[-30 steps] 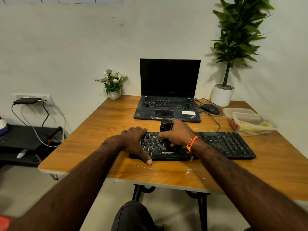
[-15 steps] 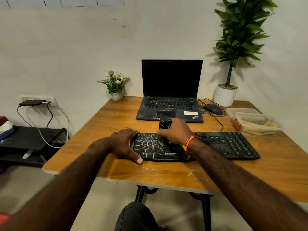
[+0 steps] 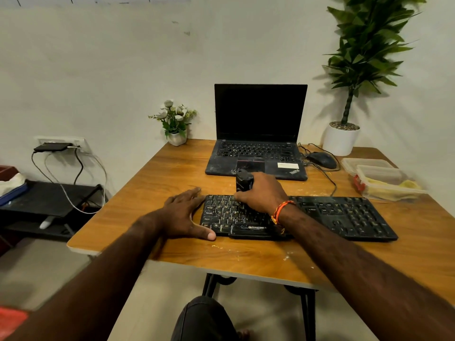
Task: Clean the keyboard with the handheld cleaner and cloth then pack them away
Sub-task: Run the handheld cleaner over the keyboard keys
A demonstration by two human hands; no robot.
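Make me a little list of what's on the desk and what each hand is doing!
left hand: left hand rests flat at the left end of the keyboard, steadying it
right hand: right hand grips the handheld cleaner, upright on the keys
behind keyboard: open laptop, screen dark
right of laptop: mouse with cable
far right: clear plastic containers
back corners: small flower pot, tall potted plant
desk: wooden desk with pale crumbs near the front edge
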